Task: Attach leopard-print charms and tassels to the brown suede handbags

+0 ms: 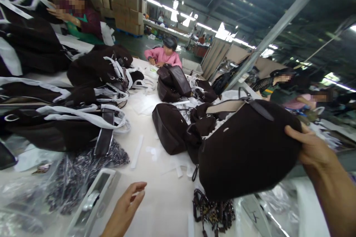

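Head view shows a large dark bag [247, 152] as the thing being handled, tilted over the near part of the tabletop [158, 214]; whether its underside rests on anything, I cannot tell. The right hand [313, 146] has the bag by its outer end, the thumb pressed on the near face and the other fingers mostly hidden behind, so their closeness is hard to judge. The left hand [126, 203] is well apart from the bag, off its left side above the tabletop, its fingers loosely curled, thumb spread a little, holding nothing. Just below the bag lies a heap of dark straps and chain [214, 211]; beyond its left end, a smaller leather-sided bag [169, 127]. Farther left of the bag, past the left hand, are a grey dispenser-like case [94, 200] and a plastic-wrapped bundle [91, 166]. The step in hand looks to be shifting or turning the bag single-handed. The next move seems to call for keeping that end grip firm and bringing the free hand to the bag's unsupported end, clear of the heap beneath.
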Action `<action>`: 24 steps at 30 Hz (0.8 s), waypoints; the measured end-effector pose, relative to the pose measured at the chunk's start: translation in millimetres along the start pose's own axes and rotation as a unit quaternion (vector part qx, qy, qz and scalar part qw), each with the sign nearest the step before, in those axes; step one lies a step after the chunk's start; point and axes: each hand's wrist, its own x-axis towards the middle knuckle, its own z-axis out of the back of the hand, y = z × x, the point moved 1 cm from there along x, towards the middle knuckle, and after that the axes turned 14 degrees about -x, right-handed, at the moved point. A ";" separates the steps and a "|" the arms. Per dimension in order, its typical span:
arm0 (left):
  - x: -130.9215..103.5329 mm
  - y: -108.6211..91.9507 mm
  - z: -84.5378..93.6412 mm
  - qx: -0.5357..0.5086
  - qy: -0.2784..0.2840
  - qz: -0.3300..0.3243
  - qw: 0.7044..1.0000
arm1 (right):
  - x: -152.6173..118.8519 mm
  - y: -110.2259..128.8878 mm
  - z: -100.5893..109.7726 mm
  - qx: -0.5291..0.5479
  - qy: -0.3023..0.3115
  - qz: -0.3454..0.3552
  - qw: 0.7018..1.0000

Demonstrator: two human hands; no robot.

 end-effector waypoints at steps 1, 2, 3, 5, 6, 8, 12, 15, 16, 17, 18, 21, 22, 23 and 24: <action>-1.1 -4.9 -6.0 -0.029 0.033 0.023 0.999 | -9.4 -1.1 11.9 0.010 -0.022 0.007 1.000; -2.6 -10.7 -13.1 -0.063 0.071 0.043 0.995 | -19.2 -2.2 20.4 0.023 -0.041 0.016 0.999; -4.7 -17.2 -21.2 -0.102 0.113 0.057 0.987 | -29.5 -2.9 25.4 0.039 -0.057 0.023 0.997; -10.4 -31.3 -39.2 -0.179 0.201 0.074 0.960 | -50.4 -2.4 25.6 0.072 -0.078 0.024 0.994; -13.6 -38.7 -48.2 -0.212 0.239 0.074 0.945 | -61.0 -1.2 21.4 0.089 -0.078 0.017 0.993; -20.0 -54.1 -63.5 -0.265 0.291 0.062 0.917 | -82.2 1.7 6.0 0.130 -0.062 -0.003 0.990; -26.5 -87.7 -67.7 -0.351 0.272 0.026 0.896 | -126.7 -3.7 -43.7 0.211 0.024 -0.041 0.976; -18.3 -107.6 -41.0 -0.322 0.224 0.035 0.919 | -164.2 -29.2 -90.1 0.245 0.082 -0.091 0.962; -11.7 -110.4 -27.8 -0.288 0.196 0.030 0.937 | -177.9 -42.4 -106.0 0.252 0.095 -0.115 0.956; -3.5 -110.3 -13.7 -0.240 0.163 0.011 0.957 | -192.4 -57.9 -121.8 0.254 0.104 -0.141 0.951; 5.9 -107.2 0.2 -0.175 0.133 -0.021 0.975 | -207.7 -75.0 -137.2 0.250 0.113 -0.164 0.947; 32.9 -79.3 30.3 0.124 0.096 -0.125 0.980 | -256.2 -129.8 -180.0 0.173 0.156 -0.192 0.953; 39.2 -65.8 34.6 0.231 0.089 -0.138 0.959 | -271.8 -146.4 -192.3 0.117 0.180 -0.185 0.959; 43.3 -52.2 35.8 0.329 0.083 -0.145 0.929 | -286.1 -161.0 -203.0 0.047 0.203 -0.173 0.963; 45.0 -40.1 33.8 0.408 0.081 -0.149 0.897 | -298.4 -172.9 -211.7 -0.027 0.223 -0.159 0.961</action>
